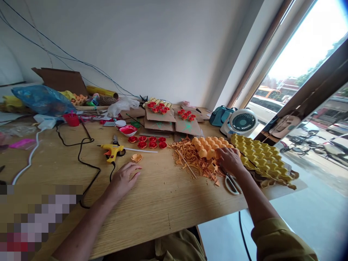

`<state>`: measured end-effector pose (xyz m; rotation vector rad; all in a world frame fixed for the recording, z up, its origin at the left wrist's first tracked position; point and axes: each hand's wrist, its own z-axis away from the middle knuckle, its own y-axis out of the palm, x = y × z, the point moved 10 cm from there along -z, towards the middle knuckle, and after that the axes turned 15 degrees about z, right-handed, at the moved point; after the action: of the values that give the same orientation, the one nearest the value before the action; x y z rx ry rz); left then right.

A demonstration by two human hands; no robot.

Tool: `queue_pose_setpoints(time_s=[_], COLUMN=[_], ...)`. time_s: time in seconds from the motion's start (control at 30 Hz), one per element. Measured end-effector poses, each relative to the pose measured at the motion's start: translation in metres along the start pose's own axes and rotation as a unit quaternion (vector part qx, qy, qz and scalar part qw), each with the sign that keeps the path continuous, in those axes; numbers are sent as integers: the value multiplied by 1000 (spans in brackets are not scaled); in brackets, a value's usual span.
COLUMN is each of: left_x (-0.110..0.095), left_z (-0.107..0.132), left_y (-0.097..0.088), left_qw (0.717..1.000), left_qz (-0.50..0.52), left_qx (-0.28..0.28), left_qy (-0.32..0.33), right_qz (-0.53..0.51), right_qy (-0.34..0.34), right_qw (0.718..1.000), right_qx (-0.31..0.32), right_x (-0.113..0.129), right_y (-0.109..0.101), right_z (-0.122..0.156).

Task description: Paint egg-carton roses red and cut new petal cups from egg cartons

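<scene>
Under both hands spreads the wooden table, the biggest thing in view. Just right of the right hand lies a yellow egg tray, cups upward, running away toward the window side. Directly beyond that hand's fingertips sits an orange egg tray piece, and the fingers rest spread and loosely curved against its near edge, closed on nothing that can be made out. To the left of the right hand, and partly beneath it, is a heap of orange cardboard scraps with a thin stick lying across it. Farther beyond, past the orange cups, flat cardboard sheets carry clusters of red paper roses. Near the right wrist, on its near side, lie white-handled scissors, touching the forearm's edge or just beside it; which one cannot be told. The left hand lies flat on the table, palm down, fingers slightly apart and holding nothing. Just beyond its knuckles sits a yellow glue gun with a white glue stick jutting toward the right and a black cord trailing past the wrist. Beyond the left fingertips, a row of red roses stands on the wood. Closest of all, just past the left index finger, rests a small orange paper flower, apart from the hand.
</scene>
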<state>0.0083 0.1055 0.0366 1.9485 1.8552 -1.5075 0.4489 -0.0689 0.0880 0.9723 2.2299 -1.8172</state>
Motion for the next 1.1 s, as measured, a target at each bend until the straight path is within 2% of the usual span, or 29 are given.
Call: queue_pose_setpoints(time_s=[0.2,0.53,0.63,0.73,0.77,0.83,0.93,1.0,1.03,1.1], left_x=[-2,-5,-1,1,-1,-14,-44,-55,-56,-46], left_z=[0,-1,-2,-7,-9,-17,-30,-39,-43,-45], left_y=[4,3,3,11,17,33,61,70,70,66], left_qw=[1000,999,997,980,965,915,811,737,714,691], left_qz=[7,35,72,168,220,351,516,601,626,643], left_qx=[8,14,3,-4,-6,6,38,9,-16,-83], left_qy=[16,2,-29,-109,-144,-199,-273,-309,-313,-320], right_qz=[42,109,115,112,109,94,48,12,-9,-51], right_qy=[-16,41,50,31,17,-24,-78,-120,-141,-166], right_qw=[998,974,964,954,951,942,932,923,918,909], right_qx=[-36,-192,-234,-275,-290,-320,-351,-365,-370,-378], right_x=[-10,-17,-16,2,13,40,85,117,133,160], right_y=[-26,-77,-96,-120,-128,-144,-161,-168,-170,-173], right_z=[-5,-9,2,23,30,46,67,80,86,94])
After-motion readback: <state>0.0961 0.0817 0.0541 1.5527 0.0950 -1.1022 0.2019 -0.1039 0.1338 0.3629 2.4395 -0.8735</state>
